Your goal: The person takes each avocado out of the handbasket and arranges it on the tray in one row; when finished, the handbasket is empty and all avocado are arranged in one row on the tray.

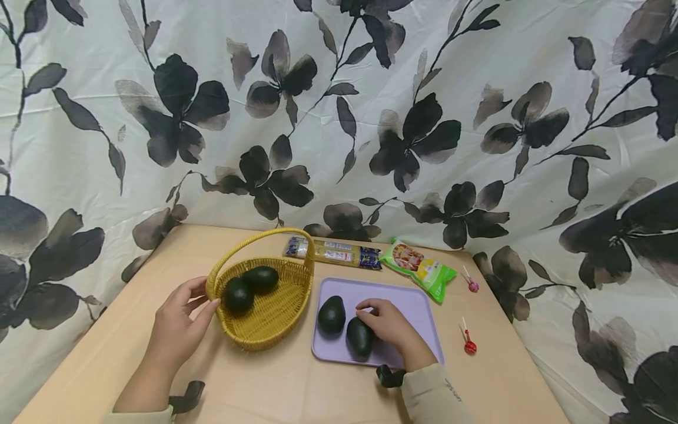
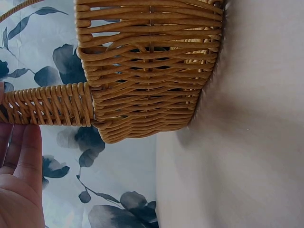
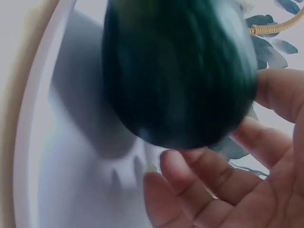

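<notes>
My left hand (image 1: 177, 318) pinches the lower left end of the handle of a yellow woven basket (image 1: 283, 315). In the left wrist view the fingertips lie along that woven handle (image 2: 52, 105). Two dark green avocados, one in front (image 1: 238, 295) and one behind (image 1: 261, 279), lie inside the basket at its left. With thumb and fingers, my right hand (image 1: 394, 330) holds another avocado (image 1: 360, 340) over the purple tray (image 1: 424, 306); the right wrist view shows this avocado (image 3: 180, 76) close up, its shadow on the tray. One more avocado (image 1: 331, 316) rests on the tray's left part.
Behind the basket and tray lies a long clear pack with blue ends (image 1: 336, 253), beside a green printed bag (image 1: 418, 268). Right of the tray are a pink lollipop (image 1: 473, 287) and a red lollipop (image 1: 469, 347). A floral cloth (image 1: 339, 118) hangs behind the table (image 1: 275, 388).
</notes>
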The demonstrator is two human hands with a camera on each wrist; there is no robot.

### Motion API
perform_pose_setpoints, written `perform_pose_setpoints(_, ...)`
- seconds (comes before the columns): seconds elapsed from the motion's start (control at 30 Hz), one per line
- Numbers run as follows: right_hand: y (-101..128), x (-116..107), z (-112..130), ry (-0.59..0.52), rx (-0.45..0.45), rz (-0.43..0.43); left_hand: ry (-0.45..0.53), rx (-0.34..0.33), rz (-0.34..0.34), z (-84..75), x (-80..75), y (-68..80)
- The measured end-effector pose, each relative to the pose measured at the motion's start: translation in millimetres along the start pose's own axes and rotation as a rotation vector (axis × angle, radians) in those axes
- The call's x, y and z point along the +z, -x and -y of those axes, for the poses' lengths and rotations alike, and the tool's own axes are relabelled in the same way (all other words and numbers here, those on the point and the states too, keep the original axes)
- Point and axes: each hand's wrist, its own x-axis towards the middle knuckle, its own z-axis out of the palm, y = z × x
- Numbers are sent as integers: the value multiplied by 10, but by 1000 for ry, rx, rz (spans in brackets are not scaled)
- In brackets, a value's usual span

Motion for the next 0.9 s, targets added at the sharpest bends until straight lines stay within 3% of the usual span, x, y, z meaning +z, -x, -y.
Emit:
perform_pose_setpoints(0.13, -16, -13, 55, -55, 10, -56, 6, 7, 9, -11, 15, -18)
perform_pose_setpoints(0.4, -93, -26, 195, -194, -64, -176, -3, -7, 18, -20, 20, -12)
perform_pose_setpoints(0.67, -160, -44, 465, -339, -126, -139, -10, -10, 20, -11, 10, -15)
perform_pose_setpoints(0.9, -254, -7, 648, -337, -158, -61, -47, -15, 34, -2, -12, -5)
